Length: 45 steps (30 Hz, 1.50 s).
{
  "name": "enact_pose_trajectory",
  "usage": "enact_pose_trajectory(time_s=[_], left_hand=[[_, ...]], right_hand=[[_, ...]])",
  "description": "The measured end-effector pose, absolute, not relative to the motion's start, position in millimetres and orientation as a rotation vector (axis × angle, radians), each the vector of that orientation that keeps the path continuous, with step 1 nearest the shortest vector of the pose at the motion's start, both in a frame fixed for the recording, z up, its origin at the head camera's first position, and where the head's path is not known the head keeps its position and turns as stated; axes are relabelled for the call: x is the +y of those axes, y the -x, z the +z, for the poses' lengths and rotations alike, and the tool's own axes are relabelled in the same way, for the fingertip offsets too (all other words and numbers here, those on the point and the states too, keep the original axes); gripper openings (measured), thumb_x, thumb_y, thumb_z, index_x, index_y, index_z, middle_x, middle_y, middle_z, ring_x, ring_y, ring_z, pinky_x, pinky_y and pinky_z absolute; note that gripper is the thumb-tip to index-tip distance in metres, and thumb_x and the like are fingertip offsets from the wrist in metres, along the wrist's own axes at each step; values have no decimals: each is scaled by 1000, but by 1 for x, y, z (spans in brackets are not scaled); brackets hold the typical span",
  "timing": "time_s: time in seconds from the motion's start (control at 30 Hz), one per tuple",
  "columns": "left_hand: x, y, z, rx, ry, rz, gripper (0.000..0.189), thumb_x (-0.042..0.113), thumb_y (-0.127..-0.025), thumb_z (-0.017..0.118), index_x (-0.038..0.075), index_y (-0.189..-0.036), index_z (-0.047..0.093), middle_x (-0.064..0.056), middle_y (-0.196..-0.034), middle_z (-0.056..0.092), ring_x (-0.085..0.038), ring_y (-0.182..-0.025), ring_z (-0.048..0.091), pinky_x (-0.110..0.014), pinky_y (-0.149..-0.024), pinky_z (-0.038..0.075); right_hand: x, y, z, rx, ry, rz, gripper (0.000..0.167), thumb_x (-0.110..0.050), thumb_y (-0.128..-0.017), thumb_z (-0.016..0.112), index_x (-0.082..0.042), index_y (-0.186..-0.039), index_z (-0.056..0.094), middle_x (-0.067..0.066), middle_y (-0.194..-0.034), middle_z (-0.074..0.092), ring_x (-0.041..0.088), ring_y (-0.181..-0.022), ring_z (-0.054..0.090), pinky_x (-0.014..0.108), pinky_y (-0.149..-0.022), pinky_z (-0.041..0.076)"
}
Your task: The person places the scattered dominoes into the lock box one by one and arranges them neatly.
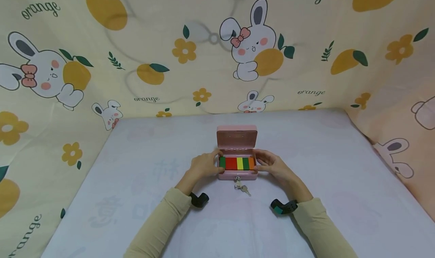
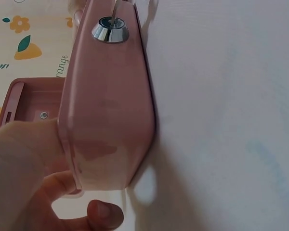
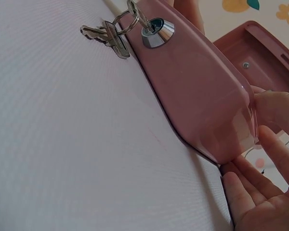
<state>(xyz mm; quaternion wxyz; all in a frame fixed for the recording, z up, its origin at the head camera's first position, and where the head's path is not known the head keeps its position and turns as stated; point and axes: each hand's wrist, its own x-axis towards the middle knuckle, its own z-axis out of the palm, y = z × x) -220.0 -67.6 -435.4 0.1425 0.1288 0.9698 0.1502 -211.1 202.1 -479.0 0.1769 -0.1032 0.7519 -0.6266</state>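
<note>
A pink metal cash box [image 1: 238, 177] stands on the table with its lid [image 1: 236, 138] raised. A row of coloured blocks [image 1: 232, 163], green, red, yellow, green and orange, lies across its opening. My left hand [image 1: 203, 165] pinches the green end, thumb in front and index finger behind. At the orange end, my right hand [image 1: 274, 168] does likewise. Both wrist views show thumbs reaching over the rim while other fingers stay outside the box; the blocks are hidden there. A silver lock [image 3: 157, 32] on the front wall carries a key, with more keys [image 3: 106, 38] on its ring.
A pale cloth [image 1: 136, 167] covers the table. Behind it and at the sides hangs a cream curtain [image 1: 210, 73] printed with rabbits and oranges. Dark wrist devices [image 1: 199, 200] sit on both wrists, close above the cloth.
</note>
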Motion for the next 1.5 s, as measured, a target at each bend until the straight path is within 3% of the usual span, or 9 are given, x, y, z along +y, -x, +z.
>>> enact_pose_trajectory(time_s=[0.27,0.63,0.8,1.23,1.5], left_hand=[[-65,220,-435,2788,-342,385,50,43,-83,70,28,-127,51,-2,-66,45,-19,-64,47,-27,-54,31],[-58,222,-427,2761,-313,334,49,42,-82,71,28,-125,52,-7,-80,61,-21,-71,51,-29,-59,36],[-57,225,-428,2750,-313,333,49,41,-81,72,26,-123,53,-9,-93,67,-22,-74,53,-32,-64,39],[-54,225,-429,2731,-269,349,49,39,-83,71,25,-125,53,-9,-107,68,-23,-83,56,-34,-71,42],[-54,224,-430,2723,-281,349,48,39,-83,71,27,-126,52,-10,-106,68,-23,-83,56,-34,-71,43]], right_hand=[[202,209,-479,2144,291,-1770,65,-13,-88,67,-5,-145,37,19,-153,36,36,-145,31,32,-111,32],[205,212,-479,2143,305,-1764,65,-9,-89,65,-3,-146,35,21,-155,33,39,-146,28,40,-113,28],[205,212,-481,2115,308,-1787,64,-9,-90,65,-3,-146,34,21,-155,31,39,-147,27,34,-111,29],[204,213,-483,2105,307,-1793,67,-11,-89,66,-3,-147,34,21,-155,31,38,-147,27,34,-111,30],[205,212,-484,2108,299,-1796,66,-9,-89,66,-2,-147,34,21,-155,32,38,-146,28,30,-109,31]])
